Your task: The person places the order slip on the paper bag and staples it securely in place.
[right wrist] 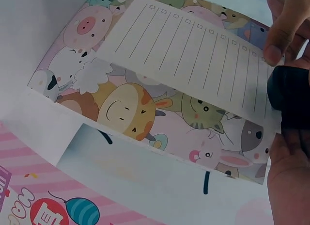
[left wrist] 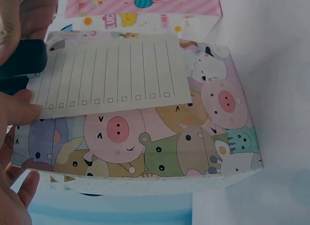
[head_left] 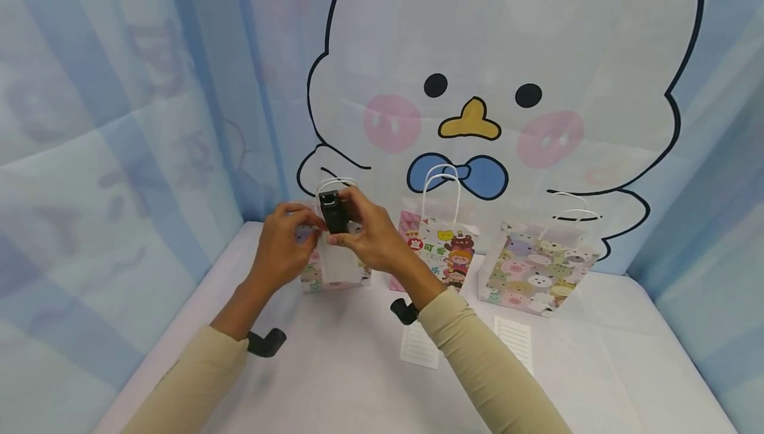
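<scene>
Holding: left grip (head_left: 282, 245) pinches the sheet (head_left: 338, 263) against the left bag (head_left: 308, 281) near its upper edge, likely to stop it slipping.
Stapler: one, with the right grip (head_left: 376, 231) closed round it; the stapler (head_left: 331, 210) has its nose over the sheet's top end, probably because both layers can be reached there. Whether it is pressed down, I cannot tell.
Sheet: against the left bag's front, ruled side out, presumably to stay readable.
Bags: three, standing in a row on the desk (head_left: 334, 381); the middle bag (head_left: 444, 248) and right bag (head_left: 537, 271) stand apart from the left one, which seems to leave the hands room.
Handles: white handles (head_left: 459, 203), two loops per bag, upright and clear of the printed fronts.
Sheets: three in all; one loose sheet (head_left: 420, 348) lies before the middle bag, another loose sheet (head_left: 513, 338) before the right bag, a layout that suggests one apiece.
</scene>
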Motion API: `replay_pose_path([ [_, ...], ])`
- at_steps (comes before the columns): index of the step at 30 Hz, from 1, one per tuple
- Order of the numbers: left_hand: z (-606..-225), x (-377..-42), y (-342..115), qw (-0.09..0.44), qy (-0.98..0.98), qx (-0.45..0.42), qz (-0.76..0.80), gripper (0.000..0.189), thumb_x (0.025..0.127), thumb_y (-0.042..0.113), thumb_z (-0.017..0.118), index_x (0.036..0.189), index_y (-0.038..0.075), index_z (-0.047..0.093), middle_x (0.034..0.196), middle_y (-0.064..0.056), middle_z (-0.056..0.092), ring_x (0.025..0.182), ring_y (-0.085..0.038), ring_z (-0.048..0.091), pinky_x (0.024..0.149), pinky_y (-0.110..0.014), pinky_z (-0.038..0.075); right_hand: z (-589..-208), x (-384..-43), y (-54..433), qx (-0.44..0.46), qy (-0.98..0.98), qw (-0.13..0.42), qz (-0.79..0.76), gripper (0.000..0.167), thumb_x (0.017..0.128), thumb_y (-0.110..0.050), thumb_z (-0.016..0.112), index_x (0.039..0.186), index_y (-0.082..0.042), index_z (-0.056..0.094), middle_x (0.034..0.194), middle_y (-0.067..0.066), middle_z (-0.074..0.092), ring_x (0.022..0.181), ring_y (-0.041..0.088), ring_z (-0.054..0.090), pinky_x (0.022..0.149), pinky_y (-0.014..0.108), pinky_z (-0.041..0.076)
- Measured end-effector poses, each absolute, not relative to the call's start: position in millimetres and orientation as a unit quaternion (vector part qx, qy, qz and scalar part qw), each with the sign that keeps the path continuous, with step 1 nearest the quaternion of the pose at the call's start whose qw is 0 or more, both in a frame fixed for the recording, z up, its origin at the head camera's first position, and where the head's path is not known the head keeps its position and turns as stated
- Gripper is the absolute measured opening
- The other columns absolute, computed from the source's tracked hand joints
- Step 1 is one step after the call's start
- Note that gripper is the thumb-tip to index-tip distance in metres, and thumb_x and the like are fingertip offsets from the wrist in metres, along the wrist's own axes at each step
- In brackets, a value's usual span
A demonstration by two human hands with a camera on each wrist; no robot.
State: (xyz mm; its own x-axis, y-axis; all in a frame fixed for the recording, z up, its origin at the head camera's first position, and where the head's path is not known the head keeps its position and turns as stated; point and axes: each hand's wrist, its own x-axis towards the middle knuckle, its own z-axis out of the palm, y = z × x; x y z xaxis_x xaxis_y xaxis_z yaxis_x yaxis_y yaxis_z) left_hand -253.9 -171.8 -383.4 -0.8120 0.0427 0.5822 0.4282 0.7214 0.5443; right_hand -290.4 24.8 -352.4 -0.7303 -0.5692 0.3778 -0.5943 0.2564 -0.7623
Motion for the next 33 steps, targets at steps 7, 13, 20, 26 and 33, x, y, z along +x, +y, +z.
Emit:
replay_pose_path([
  [7, -382, -252, -171, 0.267, -0.890, -0.123, -0.349, 0.011, 0.092, 0.000, 0.078, 0.100, 0.006, 0.082, 0.115, -0.014, 0.075, 0.132, -0.037, 0.056, 0.114, -0.064, 0.042, -355, -290, 18, 0.353, -0.797, 0.033, 0.489, 0.063, 0.091, -0.004, 0.081, 0.144, -0.014, 0.049, 0.134, 0.011, 0.069, 0.125, 0.027, 0.070, 0.112, 0.043, 0.054],
  [13, -382, -251, -171, 0.268, -0.891, -0.119, -0.347, 0.011, 0.091, 0.000, 0.078, 0.101, 0.006, 0.082, 0.116, -0.014, 0.075, 0.132, -0.036, 0.056, 0.114, -0.064, 0.041, -361, -287, 13, 0.333, -0.806, 0.077, 0.483, 0.062, 0.090, -0.006, 0.083, 0.142, -0.012, 0.050, 0.130, 0.012, 0.073, 0.121, 0.025, 0.070, 0.113, 0.044, 0.053],
  [20, -381, -253, -169, 0.269, -0.890, -0.126, -0.346, 0.012, 0.092, 0.001, 0.078, 0.101, 0.007, 0.081, 0.108, -0.011, 0.078, 0.130, -0.035, 0.057, 0.112, -0.063, 0.041, -365, -285, 13, 0.321, -0.810, 0.119, 0.476, 0.062, 0.088, -0.006, 0.085, 0.140, -0.011, 0.051, 0.127, 0.013, 0.075, 0.119, 0.027, 0.072, 0.108, 0.043, 0.056],
  [26, -382, -253, -171, 0.273, -0.889, -0.124, -0.346, 0.011, 0.092, 0.000, 0.078, 0.100, 0.007, 0.081, 0.106, -0.011, 0.078, 0.127, -0.034, 0.058, 0.112, -0.062, 0.042, -362, -290, 20, 0.336, -0.777, 0.081, 0.526, 0.065, 0.089, -0.008, 0.083, 0.144, -0.013, 0.049, 0.138, 0.010, 0.069, 0.132, 0.024, 0.067, 0.115, 0.038, 0.051],
  [33, -383, -254, -171, 0.279, -0.883, -0.120, -0.357, 0.013, 0.091, -0.003, 0.078, 0.099, 0.007, 0.080, 0.108, -0.011, 0.076, 0.126, -0.035, 0.058, 0.110, -0.061, 0.043, -354, -287, 39, 0.333, -0.721, 0.083, 0.602, 0.059, 0.092, -0.004, 0.079, 0.142, -0.007, 0.049, 0.142, 0.012, 0.068, 0.132, 0.025, 0.065, 0.120, 0.036, 0.046],
])
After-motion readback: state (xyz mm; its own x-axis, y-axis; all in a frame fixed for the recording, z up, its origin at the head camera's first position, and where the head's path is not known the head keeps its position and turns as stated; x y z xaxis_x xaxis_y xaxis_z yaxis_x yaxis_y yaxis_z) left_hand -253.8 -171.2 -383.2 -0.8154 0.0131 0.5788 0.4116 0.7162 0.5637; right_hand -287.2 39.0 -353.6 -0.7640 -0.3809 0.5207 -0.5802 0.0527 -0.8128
